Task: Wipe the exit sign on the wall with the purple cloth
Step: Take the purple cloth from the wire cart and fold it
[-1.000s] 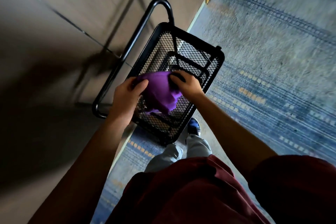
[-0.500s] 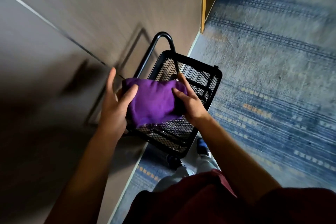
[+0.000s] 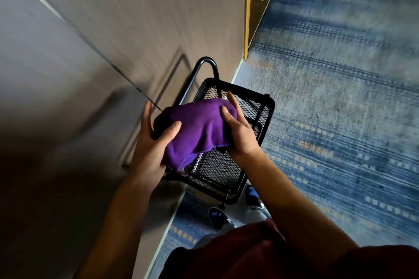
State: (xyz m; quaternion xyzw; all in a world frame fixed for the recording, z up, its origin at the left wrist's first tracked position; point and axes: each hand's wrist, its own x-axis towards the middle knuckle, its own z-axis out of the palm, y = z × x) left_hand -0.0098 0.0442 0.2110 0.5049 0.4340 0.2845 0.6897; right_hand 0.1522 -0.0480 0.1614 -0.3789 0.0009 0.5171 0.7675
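Both hands hold the purple cloth (image 3: 199, 129) above the black mesh cart (image 3: 229, 165). The left hand (image 3: 152, 149) curls its grip around the cloth's left end, thumb on top; the right hand (image 3: 240, 133) pinches its right end. The cart stands beside the wall (image 3: 113, 29).

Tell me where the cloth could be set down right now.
Bare mesh in the basket, near its front rim, below the cloth. Open carpet right of the basket. Crowded: both hands, left hand and right hand, fill the space over the basket's middle.
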